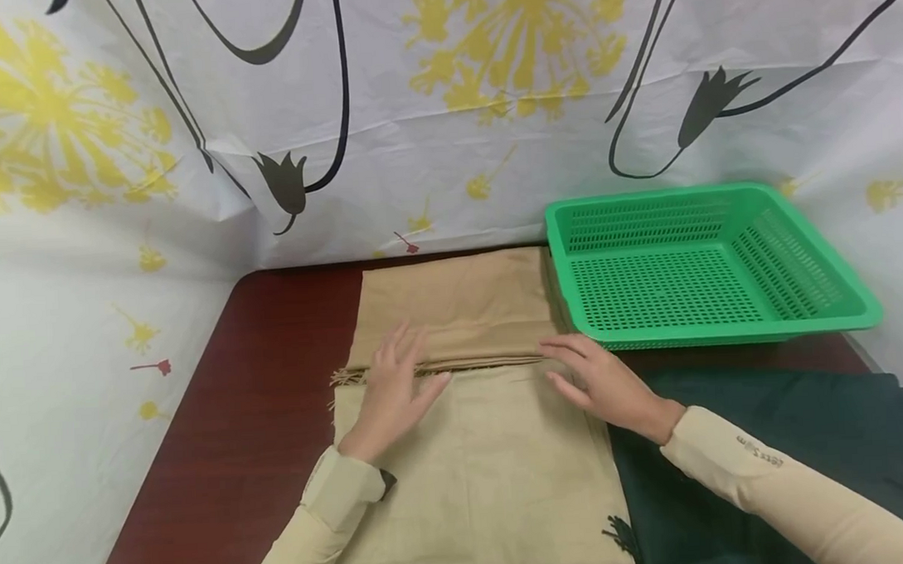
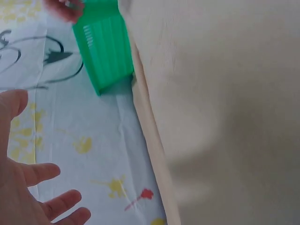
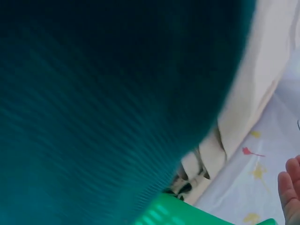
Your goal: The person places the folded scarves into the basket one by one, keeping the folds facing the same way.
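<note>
A beige fringed cloth, perhaps a shawl (image 1: pixel 476 472), lies flat in front of me in the head view. Behind it is a folded tan cloth (image 1: pixel 459 294), with a layered edge and short fringe at its left end. My left hand (image 1: pixel 392 396) hovers over or touches the left part where the two cloths meet, fingers spread. Over the right part, my right hand (image 1: pixel 608 384) has its fingers extended too. Neither holds anything; whether they touch the cloth I cannot tell. The left wrist view shows the left hand (image 2: pixel 28 192) with loose fingers.
A green plastic basket (image 1: pixel 715 335) stands at the back right, beside the tan cloth. Dark green cloth (image 1: pixel 727 463) spreads under my right arm. A dark tassel (image 1: pixel 620 535) lies at the beige cloth's right edge. Dark red tabletop (image 1: pixel 254 405) shows left; a patterned sheet (image 1: pixel 385 93) hangs behind.
</note>
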Motion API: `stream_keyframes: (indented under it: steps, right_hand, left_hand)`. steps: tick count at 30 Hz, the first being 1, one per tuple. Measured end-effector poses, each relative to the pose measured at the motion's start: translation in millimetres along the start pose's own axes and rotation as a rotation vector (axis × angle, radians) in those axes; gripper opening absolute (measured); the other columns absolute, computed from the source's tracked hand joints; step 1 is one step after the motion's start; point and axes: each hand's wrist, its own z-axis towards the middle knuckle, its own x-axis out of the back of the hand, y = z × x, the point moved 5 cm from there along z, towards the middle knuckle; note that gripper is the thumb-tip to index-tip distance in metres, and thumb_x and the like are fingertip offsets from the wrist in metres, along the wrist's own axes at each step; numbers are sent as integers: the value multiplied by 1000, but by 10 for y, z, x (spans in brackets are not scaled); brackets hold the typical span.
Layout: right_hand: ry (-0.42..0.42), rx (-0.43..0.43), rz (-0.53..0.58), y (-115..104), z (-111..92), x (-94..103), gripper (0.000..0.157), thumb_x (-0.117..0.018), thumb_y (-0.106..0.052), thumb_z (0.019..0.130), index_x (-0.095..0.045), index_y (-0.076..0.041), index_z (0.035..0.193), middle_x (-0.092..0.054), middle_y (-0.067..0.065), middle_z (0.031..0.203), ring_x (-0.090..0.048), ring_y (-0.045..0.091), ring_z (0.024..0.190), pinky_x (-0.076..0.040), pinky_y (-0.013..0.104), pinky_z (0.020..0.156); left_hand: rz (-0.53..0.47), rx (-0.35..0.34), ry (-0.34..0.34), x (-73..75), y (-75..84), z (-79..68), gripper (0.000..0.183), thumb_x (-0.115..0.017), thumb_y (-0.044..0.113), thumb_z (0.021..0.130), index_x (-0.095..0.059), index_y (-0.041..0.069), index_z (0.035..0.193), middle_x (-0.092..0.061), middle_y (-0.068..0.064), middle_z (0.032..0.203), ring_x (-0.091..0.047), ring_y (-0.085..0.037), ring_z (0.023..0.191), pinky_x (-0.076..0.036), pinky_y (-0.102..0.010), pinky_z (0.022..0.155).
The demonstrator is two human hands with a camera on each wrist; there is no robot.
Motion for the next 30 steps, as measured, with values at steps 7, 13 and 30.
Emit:
stream_keyframes:
  steps: [7, 13, 30]
  right_hand:
    - [-69, -98, 11, -12, -200, -124, 32, -69, -9, 74, -62, -6, 106, -56, 5, 107, -53, 19, 98, -47, 35, 75]
    - [-135, -247, 8, 75, -367, -137, 29, -65, -15, 80, -61, -5, 107, -54, 9, 109, -52, 22, 100, -46, 38, 77]
    - [-282, -581, 151, 391, -627, -64, 30, -59, -15, 85, -59, 3, 109, -59, 6, 92, -57, 14, 76, -48, 27, 61]
  left_hand:
    - [24, 90, 100, 140, -187, -200, 67, -67, 40, 76, -41, 12, 132, -38, -17, 128, -36, -32, 111, -37, -51, 83]
    - [-7, 189, 129, 152, -379, -413, 61, -69, 32, 76, -46, 9, 128, -39, -16, 125, -34, -33, 113, -34, -50, 86]
    - [12, 452, -60, 210, -724, -852, 65, -61, 37, 81, -37, 6, 133, -33, -22, 125, -29, -37, 112, -30, -52, 87]
